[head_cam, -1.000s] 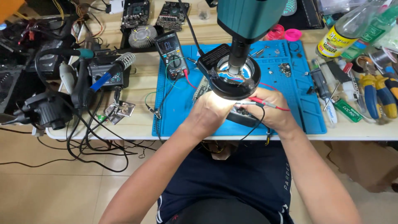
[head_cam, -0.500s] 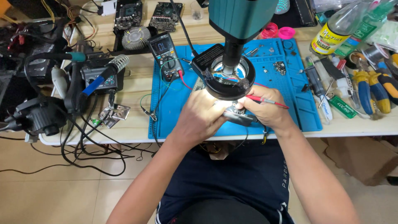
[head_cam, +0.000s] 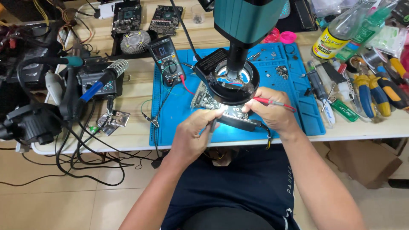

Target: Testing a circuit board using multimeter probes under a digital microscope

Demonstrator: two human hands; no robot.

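My left hand (head_cam: 194,136) is shut on a thin grey tool (head_cam: 211,127), its tip pointing at a circuit board (head_cam: 204,101) lit under the black ring light (head_cam: 232,85) of a teal microscope (head_cam: 247,19). My right hand (head_cam: 272,113) grips a red multimeter probe (head_cam: 272,102) that lies across its fingers, aimed left at the same board. Both hands rest on the blue work mat (head_cam: 294,98). A black multimeter (head_cam: 167,59) stands at the mat's far left corner, with a red lead running from it towards the board.
A soldering station (head_cam: 96,81) with a blue-handled iron (head_cam: 100,83) and tangled black cables sits to the left. Pliers and screwdrivers (head_cam: 375,91) lie at the right, near a clear bottle with a yellow label (head_cam: 338,32). More boards and a round heatsink (head_cam: 134,40) lie behind.
The view has drifted slightly. My left hand has slid a little toward the board under the ring light. My right hand keeps the red probe in nearly the same place.
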